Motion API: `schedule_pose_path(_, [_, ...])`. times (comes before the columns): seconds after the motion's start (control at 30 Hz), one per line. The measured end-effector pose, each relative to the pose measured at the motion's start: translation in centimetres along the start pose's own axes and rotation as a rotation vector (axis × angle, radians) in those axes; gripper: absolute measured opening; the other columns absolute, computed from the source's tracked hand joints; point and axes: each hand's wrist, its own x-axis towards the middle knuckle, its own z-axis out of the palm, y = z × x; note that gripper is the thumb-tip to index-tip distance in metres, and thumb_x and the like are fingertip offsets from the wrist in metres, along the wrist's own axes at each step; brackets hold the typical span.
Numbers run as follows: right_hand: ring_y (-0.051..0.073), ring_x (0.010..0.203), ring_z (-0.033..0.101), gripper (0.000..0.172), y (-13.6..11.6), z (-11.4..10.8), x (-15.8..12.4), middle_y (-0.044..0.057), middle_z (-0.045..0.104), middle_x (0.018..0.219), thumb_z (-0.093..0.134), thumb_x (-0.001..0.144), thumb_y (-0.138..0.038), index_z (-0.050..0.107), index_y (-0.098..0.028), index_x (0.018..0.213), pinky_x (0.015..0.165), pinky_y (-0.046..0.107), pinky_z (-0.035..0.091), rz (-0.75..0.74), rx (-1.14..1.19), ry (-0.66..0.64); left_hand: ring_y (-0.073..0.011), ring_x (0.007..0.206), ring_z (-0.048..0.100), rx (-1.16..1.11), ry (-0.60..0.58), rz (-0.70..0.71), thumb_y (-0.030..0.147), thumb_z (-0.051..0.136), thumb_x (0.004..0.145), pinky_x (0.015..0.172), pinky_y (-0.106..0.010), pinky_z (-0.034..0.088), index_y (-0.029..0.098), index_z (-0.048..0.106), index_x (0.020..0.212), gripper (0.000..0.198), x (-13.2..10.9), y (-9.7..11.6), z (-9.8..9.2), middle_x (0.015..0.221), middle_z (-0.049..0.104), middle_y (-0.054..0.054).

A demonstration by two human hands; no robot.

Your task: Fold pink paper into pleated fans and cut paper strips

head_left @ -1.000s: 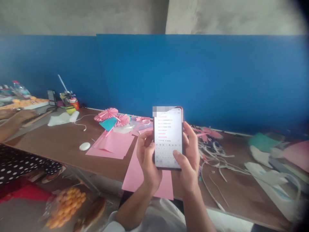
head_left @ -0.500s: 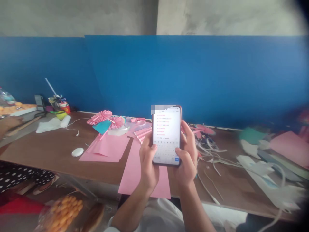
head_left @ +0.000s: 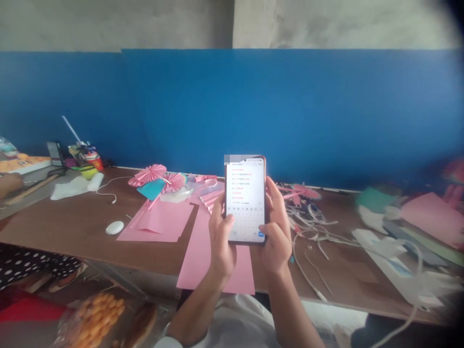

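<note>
1. As we look ahead, a brown table (head_left: 32, 220) runs across our view, backed by a blue panel (head_left: 261, 111) with a bare grey wall (head_left: 108, 24) above it.
2. On the tabletop we see a pink sheet (head_left: 213, 270) nearest us, pleated pink fans (head_left: 148, 175) to the left, and loose white cables (head_left: 308, 237) to the right.
3. Below the table, at lower left, we make out a clear bag of orange balls (head_left: 97, 314).
4. Between our two hands we hold the phone (head_left: 245, 195), raised off the tabletop in front of the body.
5. Its long axis runs upright in our view, nearly straight; the top end points toward the panel, the bottom end toward us, and the lit screen faces us.
6. Our left hand (head_left: 222, 241) is clamped on the left edge, thumb at the lower screen; our right hand (head_left: 278, 237) grips the right edge, thumb by the lower corner.
</note>
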Motion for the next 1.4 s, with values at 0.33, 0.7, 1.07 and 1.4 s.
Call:
schedule_pose_path(0.33, [0.037,0.134,0.052,0.080,0.2,0.3,-0.4,0.010,0.047,0.153,0.045,0.078,-0.020,0.029,-0.029,0.156,0.095,0.057,0.054,-0.009,-0.030,-0.038,-0.0297,0.116,0.063,-0.066,0.082,0.005,0.033,0.051,0.093,0.090,-0.037,0.053,0.021,0.060,0.133,0.042,-0.3,-0.4,-0.3,0.126,0.068,-0.009])
schedule_pose_path(0.7, [0.037,0.139,0.047,0.066,0.2,0.3,-0.3,0.009,0.049,0.150,0.050,0.086,-0.024,0.039,-0.031,0.151,0.109,0.064,0.043,-0.036,-0.059,-0.055,-0.0281,0.109,0.066,-0.056,0.116,0.036,0.031,0.050,0.093,0.088,-0.037,0.054,0.021,0.060,0.131,0.040,-0.5,-0.3,-0.4,0.120,0.069,-0.009])
schedule_pose_path(1.07, [0.035,0.131,0.054,0.061,0.5,0.3,-0.4,0.011,0.049,0.149,0.054,0.094,-0.032,0.036,-0.033,0.152,0.101,0.057,0.050,-0.041,-0.121,-0.039,-0.0281,0.109,0.067,-0.044,0.112,0.033,0.030,0.052,0.092,0.087,-0.036,0.055,0.021,0.063,0.126,0.036,-0.4,-0.3,-0.6,0.114,0.071,-0.009])
schedule_pose_path(1.4, [0.030,0.136,0.046,0.047,-0.5,-0.1,0.8,0.004,0.046,0.150,0.047,0.099,-0.033,0.046,-0.036,0.146,0.108,0.050,0.045,-0.163,-0.366,-0.109,-0.0293,0.110,0.068,-0.081,0.132,-0.007,0.031,0.056,0.092,0.088,-0.038,0.056,0.023,0.062,0.131,0.040,-0.5,-0.8,-0.6,0.118,0.073,-0.008])
